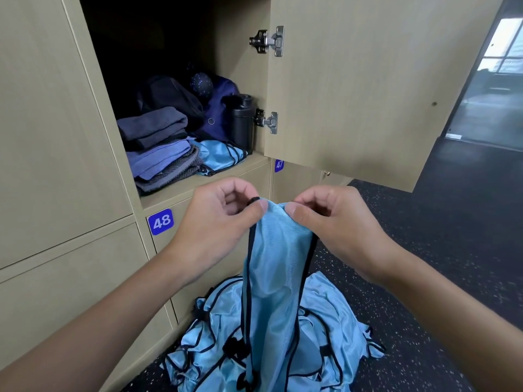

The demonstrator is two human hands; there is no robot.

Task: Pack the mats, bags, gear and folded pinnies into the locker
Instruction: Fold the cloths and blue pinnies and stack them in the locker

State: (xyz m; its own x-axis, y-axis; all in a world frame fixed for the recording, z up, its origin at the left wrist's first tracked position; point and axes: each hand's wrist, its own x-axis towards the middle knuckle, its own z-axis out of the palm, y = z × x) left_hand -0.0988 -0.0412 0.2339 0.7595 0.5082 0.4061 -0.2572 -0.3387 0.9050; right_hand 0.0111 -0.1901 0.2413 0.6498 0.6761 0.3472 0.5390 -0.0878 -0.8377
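Left hand (223, 219): pinches pinny (278, 267) top edge.
Right hand (336, 222): pinches same edge.
Pile (325, 301): cut off below.
Locker (240, 52): back dark, bags (175, 94) indistinct.

Light-blue pinny (278, 250) hangs lengthwise above crumpled pinny pile (328, 306).

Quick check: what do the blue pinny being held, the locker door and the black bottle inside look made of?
The pinny: thin glossy synthetic knit, likely polyester; it shines, hangs limp, with black edge binding. The locker door: matte pale wood-grain board, probably laminate, on bright metal hinges. The bottle: matte black, plastic or coated metal; cannot tell which.
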